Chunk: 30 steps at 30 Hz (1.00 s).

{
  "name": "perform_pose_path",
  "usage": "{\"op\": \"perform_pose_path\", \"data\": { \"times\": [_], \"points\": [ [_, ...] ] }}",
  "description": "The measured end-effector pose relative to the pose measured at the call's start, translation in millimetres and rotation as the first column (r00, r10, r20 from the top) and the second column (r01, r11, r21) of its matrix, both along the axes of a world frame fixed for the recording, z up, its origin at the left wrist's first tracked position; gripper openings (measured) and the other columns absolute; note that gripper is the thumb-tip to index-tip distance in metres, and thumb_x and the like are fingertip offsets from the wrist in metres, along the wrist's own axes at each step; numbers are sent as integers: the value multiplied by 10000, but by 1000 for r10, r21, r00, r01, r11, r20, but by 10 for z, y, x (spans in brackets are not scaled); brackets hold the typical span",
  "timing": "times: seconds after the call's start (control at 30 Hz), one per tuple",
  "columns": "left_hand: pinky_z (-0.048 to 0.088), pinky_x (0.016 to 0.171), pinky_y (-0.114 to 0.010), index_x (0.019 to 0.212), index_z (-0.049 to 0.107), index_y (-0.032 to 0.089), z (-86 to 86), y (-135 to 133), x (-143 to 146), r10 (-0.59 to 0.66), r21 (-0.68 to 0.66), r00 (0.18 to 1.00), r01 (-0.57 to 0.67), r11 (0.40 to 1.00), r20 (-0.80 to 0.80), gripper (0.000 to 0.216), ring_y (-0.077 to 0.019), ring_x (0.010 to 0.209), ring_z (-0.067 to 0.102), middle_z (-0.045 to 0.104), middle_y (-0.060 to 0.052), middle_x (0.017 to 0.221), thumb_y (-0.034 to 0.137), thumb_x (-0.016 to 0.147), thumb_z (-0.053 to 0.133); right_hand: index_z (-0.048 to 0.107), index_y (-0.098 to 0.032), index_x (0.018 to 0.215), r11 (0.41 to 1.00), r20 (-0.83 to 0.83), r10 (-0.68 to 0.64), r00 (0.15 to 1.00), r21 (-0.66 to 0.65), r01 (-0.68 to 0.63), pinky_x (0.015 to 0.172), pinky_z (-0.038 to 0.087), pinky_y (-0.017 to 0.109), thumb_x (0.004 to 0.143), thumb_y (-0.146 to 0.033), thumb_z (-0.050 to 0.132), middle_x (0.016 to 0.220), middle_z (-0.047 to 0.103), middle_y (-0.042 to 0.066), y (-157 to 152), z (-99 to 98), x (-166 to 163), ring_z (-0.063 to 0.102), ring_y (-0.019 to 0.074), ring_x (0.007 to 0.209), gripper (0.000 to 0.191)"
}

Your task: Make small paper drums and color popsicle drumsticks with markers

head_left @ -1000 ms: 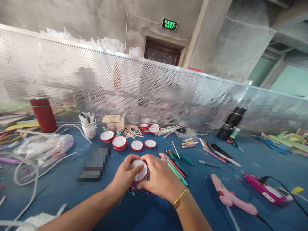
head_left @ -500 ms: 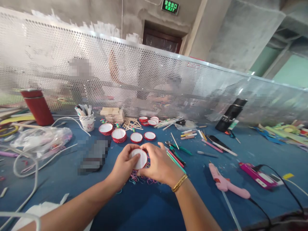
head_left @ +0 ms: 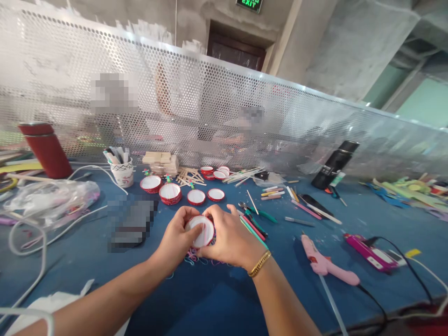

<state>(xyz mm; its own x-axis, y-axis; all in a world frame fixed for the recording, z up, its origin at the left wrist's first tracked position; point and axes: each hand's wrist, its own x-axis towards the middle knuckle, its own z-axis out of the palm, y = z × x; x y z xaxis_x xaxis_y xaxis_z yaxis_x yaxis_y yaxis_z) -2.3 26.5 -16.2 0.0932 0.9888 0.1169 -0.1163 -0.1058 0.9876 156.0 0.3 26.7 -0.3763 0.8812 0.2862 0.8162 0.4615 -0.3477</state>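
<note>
Between my two hands is a small round white disc with a raised red rim, its white face toward me. My left hand grips its left edge, with the thumb lying across the face. Around the right and far edge curl the fingers of my right hand, its thumb at the near edge. Tangled pink and blue yarn lies on the table just under the disc, partly hidden by the hands. Several similar discs stand beyond, some in a stack.
On the right lie a pink glue gun, a magenta device and green-handled pliers. A pixelated dark object, a pen cup and a red flask stand left. Behind runs a perforated metal screen.
The view has shifted slightly, so the table items sit a little further left and higher. Both hands keep their hold on the disc, nearly unmoved.
</note>
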Motion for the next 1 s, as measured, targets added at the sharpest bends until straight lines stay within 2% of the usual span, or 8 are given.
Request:
{"op": "perform_pose_path", "data": {
  "times": [0.17,0.43,0.67,1.0],
  "points": [
    [470,602,-251,910,522,208,-5,-2,5,-3,36,1000,3,999,-21,380,-139,656,576,620,37,754,306,628,757,476,-210,1122,1000,16,7,1000,-22,-6,1090,296,560,692,-396,843,1090,686,68,-11,17,-11,666,285,986,596],
    [460,598,-247,905,528,209,33,-22,15,-4,52,1000,4,999,8,389,-140,657,577,624,27,769,352,644,778,463,-223,1130,1000,-44,18,999,-19,-19,1071,329,536,696,-357,832,1100,688,58,-11,21,8,662,272,1000,585],
    [438,569,-234,922,508,218,43,-26,12,20,89,998,-26,996,68,388,-129,629,554,604,35,756,359,678,774,461,-227,1237,998,-120,33,992,-53,-39,1018,407,497,753,-253,796,1265,651,101,-47,55,-11,618,295,1140,589],
    [450,597,-236,935,521,206,91,-52,4,72,100,995,-78,992,64,338,-141,697,589,609,18,812,363,727,735,470,-224,1266,997,-177,72,982,9,-71,1027,414,477,771,-212,747,1290,635,99,-37,16,-3,591,286,1190,567]
  ]
}}
